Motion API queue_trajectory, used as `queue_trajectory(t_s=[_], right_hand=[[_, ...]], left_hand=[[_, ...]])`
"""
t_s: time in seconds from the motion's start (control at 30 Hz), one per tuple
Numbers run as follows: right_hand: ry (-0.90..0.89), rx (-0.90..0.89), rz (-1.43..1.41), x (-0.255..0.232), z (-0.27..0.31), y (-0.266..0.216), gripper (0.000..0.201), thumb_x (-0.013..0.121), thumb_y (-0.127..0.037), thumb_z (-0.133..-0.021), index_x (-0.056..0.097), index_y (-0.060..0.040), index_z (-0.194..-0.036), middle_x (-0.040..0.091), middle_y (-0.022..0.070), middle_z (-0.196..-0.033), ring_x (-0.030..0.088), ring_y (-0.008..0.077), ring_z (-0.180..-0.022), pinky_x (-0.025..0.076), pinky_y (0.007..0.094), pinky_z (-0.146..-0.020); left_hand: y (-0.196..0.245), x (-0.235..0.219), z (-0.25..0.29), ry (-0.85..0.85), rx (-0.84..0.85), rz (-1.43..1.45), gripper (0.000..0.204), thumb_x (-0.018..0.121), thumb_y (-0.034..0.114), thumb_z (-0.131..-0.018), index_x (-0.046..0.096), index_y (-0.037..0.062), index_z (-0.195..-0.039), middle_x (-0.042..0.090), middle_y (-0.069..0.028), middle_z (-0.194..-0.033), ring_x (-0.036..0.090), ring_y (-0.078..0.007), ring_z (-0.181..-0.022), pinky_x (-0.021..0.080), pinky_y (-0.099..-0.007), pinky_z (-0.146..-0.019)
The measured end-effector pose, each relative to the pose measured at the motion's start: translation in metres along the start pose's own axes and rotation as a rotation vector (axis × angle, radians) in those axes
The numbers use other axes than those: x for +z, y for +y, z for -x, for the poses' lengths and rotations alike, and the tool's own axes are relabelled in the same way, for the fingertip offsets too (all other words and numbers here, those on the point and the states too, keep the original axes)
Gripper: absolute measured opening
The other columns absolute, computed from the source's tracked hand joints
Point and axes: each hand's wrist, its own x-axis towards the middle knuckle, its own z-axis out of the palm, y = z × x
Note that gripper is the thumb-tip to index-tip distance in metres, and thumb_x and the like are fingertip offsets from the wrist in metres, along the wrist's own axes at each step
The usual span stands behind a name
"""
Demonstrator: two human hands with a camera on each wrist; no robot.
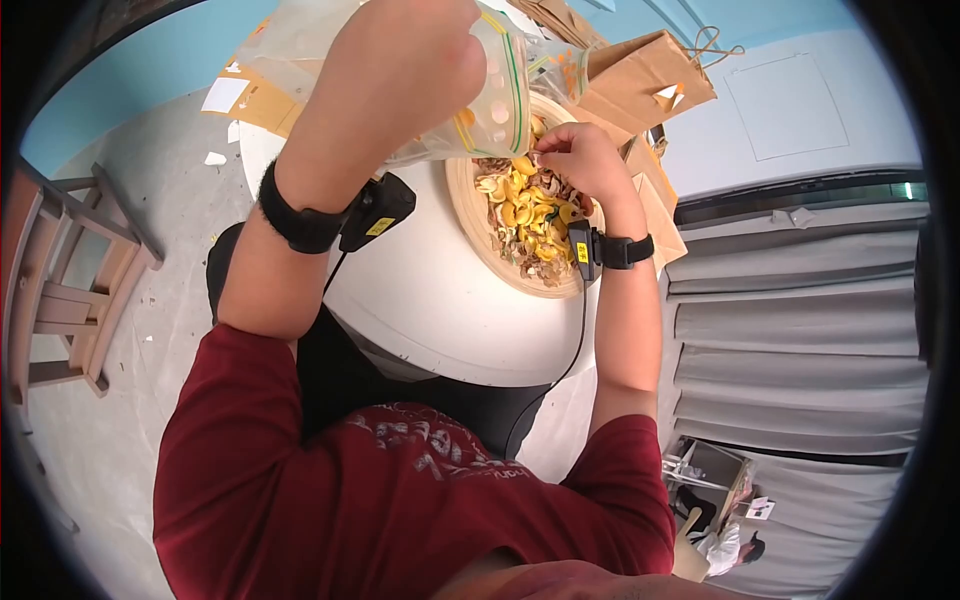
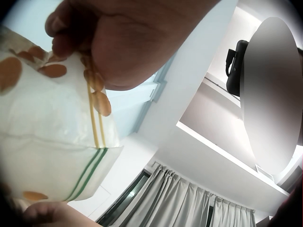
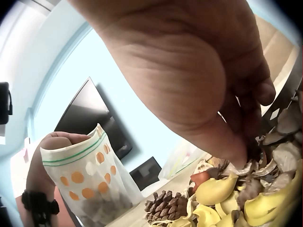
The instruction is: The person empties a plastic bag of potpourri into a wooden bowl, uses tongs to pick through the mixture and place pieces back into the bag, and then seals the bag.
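Observation:
My left hand [image 1: 410,60] grips the upper edge of a translucent zip bag [image 3: 102,182] with orange dots, a green-lined seal and brownish contents low inside. In the left wrist view, its curled fingers [image 2: 71,28] bunch the bag's plastic. My right hand [image 1: 590,165] reaches over the far side of a round wooden bowl [image 1: 462,205] of dried pieces. Thumb and fingers are drawn together on brown dried pieces [image 3: 258,163], their tips partly hidden. Yellow dried pieces [image 1: 525,210] and a pinecone [image 3: 165,208] lie close by in the bowl.
The bowl stands on a round white table [image 1: 400,300]. Brown paper bags [image 1: 640,90] are behind it to the right, next to another clear plastic bag [image 1: 560,70]. Cardboard [image 1: 270,110] lies at the back left. A wooden chair [image 1: 80,290] stands left; a cable [image 1: 575,350] trails from my right wrist.

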Motion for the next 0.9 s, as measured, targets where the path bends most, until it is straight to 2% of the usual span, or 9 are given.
queue_trajectory(t_s=[0.1, 0.13, 0.27, 0.33, 0.53, 0.63, 0.73, 0.83, 0.9], right_hand=[[0.056, 0.005, -0.006, -0.002, 0.004, -0.004, 0.019, 0.081, -0.01, -0.081, 0.078, 0.0009, -0.096, 0.076, 0.0083, -0.084, 0.071, 0.0165, -0.077, 0.056, 0.0313, -0.072], [0.08, 0.004, -0.011, -0.003, 0.005, -0.004, 0.019, 0.081, -0.011, -0.081, 0.079, 0.0001, -0.095, 0.076, 0.0097, -0.083, 0.072, 0.0178, -0.077, 0.056, 0.0324, -0.072], [0.14, 0.028, -0.242, -0.012, 0.003, 0.002, 0.02, 0.08, -0.012, -0.083, 0.077, 0.0025, -0.097, 0.075, 0.0068, -0.084, 0.07, 0.0142, -0.075, 0.055, 0.0301, -0.07], [0.185, 0.034, -0.422, -0.023, 0.015, -0.018, 0.022, 0.079, -0.012, -0.085, 0.076, 0.0039, -0.099, 0.075, 0.0056, -0.085, 0.069, 0.0128, -0.075, 0.055, 0.0282, -0.069], [0.176, -0.279, -0.857, -0.03, 0.036, -0.068, 0.016, 0.073, -0.001, -0.091, 0.074, 0.0053, -0.106, 0.075, 0.0082, -0.09, 0.067, 0.0147, -0.074, 0.054, 0.0266, -0.071], [0.298, -0.338, -0.789, -0.024, 0.043, -0.094, 0.019, 0.074, -0.005, -0.091, 0.075, 0.0052, -0.107, 0.077, 0.0078, -0.091, 0.07, 0.0124, -0.076, 0.055, 0.0262, -0.068], [0.407, -0.277, -0.232, -0.028, 0.031, -0.065, 0.018, 0.074, -0.006, -0.091, 0.077, 0.0039, -0.106, 0.077, 0.0093, -0.086, 0.072, 0.0133, -0.074, 0.056, 0.0284, -0.067], [0.238, -0.014, 0.055, -0.026, 0.017, -0.035, 0.02, 0.076, -0.007, -0.085, 0.079, 0.0009, -0.103, 0.076, 0.0125, -0.079, 0.074, 0.0158, -0.073, 0.057, 0.0313, -0.066], [0.214, 0.105, 0.093, -0.016, 0.008, -0.016, 0.023, 0.077, -0.01, -0.081, 0.08, -0.0009, -0.101, 0.076, 0.0153, -0.078, 0.074, 0.02, -0.073, 0.057, 0.0339, -0.067]], left_hand=[[-0.013, 0.012, 0.002, 0.003, -0.024, 0.01, 0.033, 0.055, 0.01, -0.086, 0.076, -0.0049, -0.107, 0.072, -0.0275, -0.09, 0.07, -0.0426, -0.085, 0.056, -0.0478, -0.083], [-0.014, 0.013, 0.003, 0.003, -0.022, 0.011, 0.032, 0.055, 0.01, -0.086, 0.076, -0.005, -0.107, 0.072, -0.0274, -0.09, 0.07, -0.0425, -0.085, 0.056, -0.0477, -0.083], [-0.013, 0.015, 0.004, -0.016, -0.016, 0.008, 0.032, 0.055, 0.01, -0.086, 0.076, -0.0052, -0.105, 0.072, -0.0268, -0.09, 0.07, -0.0423, -0.085, 0.056, -0.0478, -0.083], [-0.013, 0.015, 0.005, -0.033, -0.016, 0.008, 0.031, 0.055, 0.01, -0.086, 0.076, -0.0052, -0.104, 0.072, -0.0266, -0.09, 0.07, -0.0423, -0.085, 0.056, -0.0478, -0.083], [-0.005, 0.018, 0.006, -0.074, -0.022, 0.051, 0.031, 0.056, 0.009, -0.086, 0.076, -0.0048, -0.105, 0.072, -0.0269, -0.091, 0.07, -0.0426, -0.086, 0.056, -0.0474, -0.084], [-0.007, 0.019, 0.007, -0.051, 0.002, 0.042, 0.03, 0.057, 0.009, -0.086, 0.076, -0.0046, -0.104, 0.072, -0.0268, -0.092, 0.07, -0.0426, -0.086, 0.056, -0.047, -0.084], [-0.01, 0.016, 0.006, -0.021, -0.001, 0.023, 0.031, 0.057, 0.009, -0.085, 0.076, -0.0048, -0.104, 0.073, -0.0267, -0.093, 0.07, -0.0424, -0.086, 0.056, -0.0468, -0.084], [-0.013, 0.012, 0.004, -0.022, -0.018, 0.023, 0.032, 0.056, 0.01, -0.086, 0.076, -0.0051, -0.105, 0.073, -0.0272, -0.094, 0.07, -0.0423, -0.087, 0.056, -0.0468, -0.084], [-0.015, 0.011, 0.002, -0.033, -0.035, 0.021, 0.032, 0.055, 0.01, -0.086, 0.076, -0.0053, -0.106, 0.073, -0.0275, -0.094, 0.07, -0.0424, -0.087, 0.056, -0.047, -0.085]])
